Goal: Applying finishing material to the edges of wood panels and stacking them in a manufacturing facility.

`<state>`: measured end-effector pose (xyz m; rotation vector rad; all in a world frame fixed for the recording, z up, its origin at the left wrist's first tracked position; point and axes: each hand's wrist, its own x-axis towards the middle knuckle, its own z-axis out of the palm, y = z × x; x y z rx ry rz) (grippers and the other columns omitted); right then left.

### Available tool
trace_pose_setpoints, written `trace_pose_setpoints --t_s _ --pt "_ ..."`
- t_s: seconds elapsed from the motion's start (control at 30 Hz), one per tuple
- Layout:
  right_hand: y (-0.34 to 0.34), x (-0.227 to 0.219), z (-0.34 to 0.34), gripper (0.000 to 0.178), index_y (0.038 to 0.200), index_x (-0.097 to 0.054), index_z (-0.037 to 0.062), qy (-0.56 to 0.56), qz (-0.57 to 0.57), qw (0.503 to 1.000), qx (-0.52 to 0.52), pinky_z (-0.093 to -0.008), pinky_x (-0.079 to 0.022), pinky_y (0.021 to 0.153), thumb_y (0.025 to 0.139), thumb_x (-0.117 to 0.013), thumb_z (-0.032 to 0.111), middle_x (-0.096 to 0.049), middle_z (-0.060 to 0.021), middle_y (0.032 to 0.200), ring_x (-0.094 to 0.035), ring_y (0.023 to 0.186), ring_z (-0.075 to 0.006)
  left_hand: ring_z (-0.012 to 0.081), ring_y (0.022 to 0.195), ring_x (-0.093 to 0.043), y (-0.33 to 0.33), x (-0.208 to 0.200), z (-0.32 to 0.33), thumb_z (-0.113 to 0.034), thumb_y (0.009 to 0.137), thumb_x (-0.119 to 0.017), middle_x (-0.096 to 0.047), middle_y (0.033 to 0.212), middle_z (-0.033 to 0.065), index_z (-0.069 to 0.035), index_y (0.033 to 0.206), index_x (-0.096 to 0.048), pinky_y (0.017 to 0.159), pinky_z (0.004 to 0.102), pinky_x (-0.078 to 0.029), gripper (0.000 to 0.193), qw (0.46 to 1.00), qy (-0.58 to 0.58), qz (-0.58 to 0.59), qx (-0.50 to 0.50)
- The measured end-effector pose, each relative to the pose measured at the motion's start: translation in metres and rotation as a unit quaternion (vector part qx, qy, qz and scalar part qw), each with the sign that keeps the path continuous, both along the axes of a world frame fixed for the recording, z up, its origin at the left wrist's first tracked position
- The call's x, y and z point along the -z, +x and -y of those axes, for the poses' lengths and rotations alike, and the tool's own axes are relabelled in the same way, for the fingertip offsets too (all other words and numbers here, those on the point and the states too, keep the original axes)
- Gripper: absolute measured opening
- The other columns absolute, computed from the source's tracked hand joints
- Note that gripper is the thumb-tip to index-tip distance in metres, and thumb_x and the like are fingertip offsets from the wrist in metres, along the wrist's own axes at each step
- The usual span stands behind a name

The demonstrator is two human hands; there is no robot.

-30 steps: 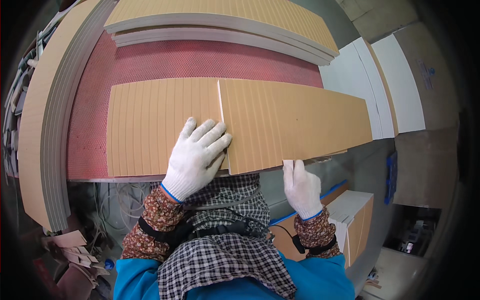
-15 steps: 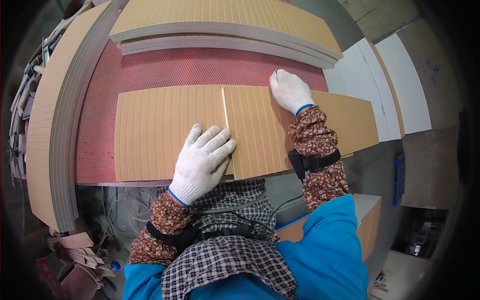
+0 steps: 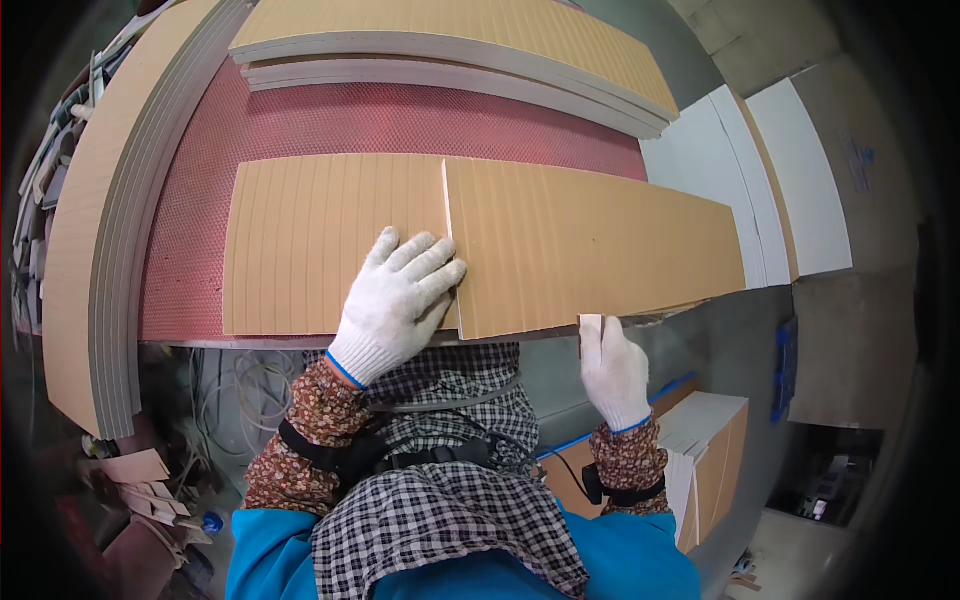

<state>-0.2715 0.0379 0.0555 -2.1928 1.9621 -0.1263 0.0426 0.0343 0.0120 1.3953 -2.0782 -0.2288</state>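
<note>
My left hand (image 3: 390,307), in a white knit glove, lies flat with its fingers stretched out. It rests on the striped tan board (image 3: 290,245), and its fingertips reach the white edge of the second tan board (image 3: 600,240). That second board lies to the right, with its left end beside or over the first. My right hand (image 3: 613,372), also gloved, is closed at the front edge of the second board. A small flat brown piece (image 3: 591,321) shows at its fingertips; its kind and how far it extends are hidden.
A red textured mat (image 3: 400,120) covers the table. Stacked tan boards with white edges stand at the back (image 3: 450,40) and along the left (image 3: 110,250). White panels (image 3: 715,180) lie at the right. Below are coiled hoses (image 3: 250,390), scraps (image 3: 150,490) and a board stack (image 3: 705,450).
My right hand has come from the far edge of the right board to its near edge. My left hand stays flat on the boards. The whole view has shifted slightly.
</note>
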Motion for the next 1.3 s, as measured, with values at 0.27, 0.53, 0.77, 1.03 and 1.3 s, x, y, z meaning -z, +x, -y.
trace_pose_setpoints --t_s 0.27,0.53,0.77,1.03,1.3 --pt "-0.003 0.001 -0.009 0.021 0.113 -0.063 0.0042 -0.051 -0.039 0.994 -0.083 -0.0515 -0.056 0.057 0.108 -0.056 0.024 -0.066 -0.0184 0.076 -0.070 0.066 -0.0406 0.0342 0.135 -0.059 -0.003 0.000 0.003 -0.012 0.089 -0.076 -0.068 0.138 0.0129 -0.007 0.127 -0.070 0.119 0.0585 -0.038 0.038 1.000 0.003 -0.009 0.010" --pt "0.014 0.008 0.058 0.034 0.098 -0.060 0.0015 -0.025 -0.009 0.998 -0.061 -0.0563 -0.055 0.062 0.111 -0.050 0.032 -0.070 -0.0264 0.076 -0.071 0.070 -0.0455 0.0343 0.133 -0.060 -0.003 -0.003 0.003 -0.010 0.085 -0.078 -0.068 0.136 0.0122 -0.007 0.124 -0.071 0.117 0.0587 -0.040 0.039 1.000 0.013 0.004 0.003" --pt "0.062 0.004 0.192 0.045 0.104 -0.063 -0.0026 -0.046 -0.029 0.996 -0.066 -0.0588 -0.057 0.084 0.112 -0.039 0.034 -0.074 -0.0307 0.094 -0.073 0.091 -0.0487 0.0337 0.131 -0.061 -0.004 -0.008 0.005 -0.009 0.085 -0.078 -0.068 0.133 0.0120 -0.006 0.122 -0.071 0.114 0.0572 -0.041 0.038 1.000 0.012 -0.004 0.011" --pt "0.068 0.002 0.203 0.043 0.114 -0.063 -0.0037 -0.010 -0.044 0.997 -0.057 -0.0601 -0.057 0.089 0.110 -0.040 0.032 -0.074 -0.0326 0.100 -0.074 0.099 -0.0472 0.0346 0.131 -0.062 -0.005 -0.002 0.003 -0.009 0.087 -0.078 -0.070 0.133 0.0138 -0.005 0.123 -0.072 0.115 0.0570 -0.041 0.037 1.000 -0.004 -0.011 0.009" --pt "0.001 0.006 0.024 0.030 0.095 -0.057 0.0050 -0.051 -0.027 0.995 -0.085 -0.0533 -0.053 0.053 0.110 -0.053 0.030 -0.067 -0.0215 0.066 -0.070 0.060 -0.0406 0.0355 0.133 -0.061 -0.004 -0.008 0.003 -0.009 0.088 -0.077 -0.070 0.134 0.0140 -0.006 0.123 -0.073 0.118 0.0580 -0.039 0.036 1.000 0.007 -0.003 0.009"
